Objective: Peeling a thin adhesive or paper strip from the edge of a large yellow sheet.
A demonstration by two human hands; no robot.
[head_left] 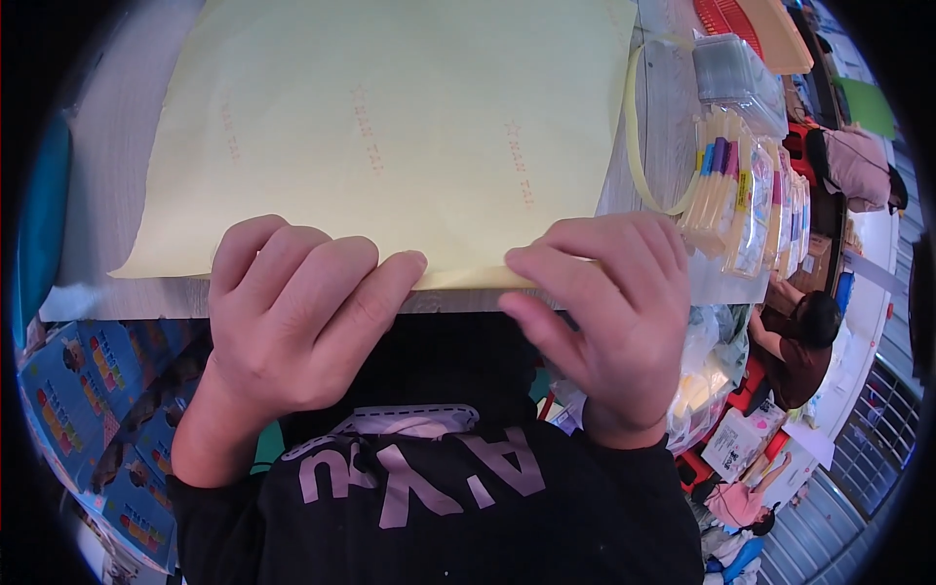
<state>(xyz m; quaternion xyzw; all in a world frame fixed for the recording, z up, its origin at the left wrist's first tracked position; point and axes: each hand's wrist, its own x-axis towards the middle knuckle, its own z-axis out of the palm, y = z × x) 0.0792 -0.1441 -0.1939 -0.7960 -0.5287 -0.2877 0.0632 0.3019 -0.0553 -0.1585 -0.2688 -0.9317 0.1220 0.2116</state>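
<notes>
A large pale yellow paper sheet [419,175] with faint rows of red print lies over the table. Its near edge is turned up in a narrow fold between my hands. My left hand [302,312] is closed at this edge, fingers curled and one fingertip pressing by the fold; its thumb cannot be made out. On the other side, my right hand [614,302] bends over the same edge. Its index fingertip touches the fold and its thumb sits just below, a small gap from the index finger. What lies under the curled fingers is hidden.
The grey table [107,185] ends just below my hands. To the right lie a thin yellow strip loop [636,136], packs of sticks in clear bags [731,190] and a stack of clear sleeves [736,73]. Blue printed cartons [107,400] stand lower left. Several people work beyond.
</notes>
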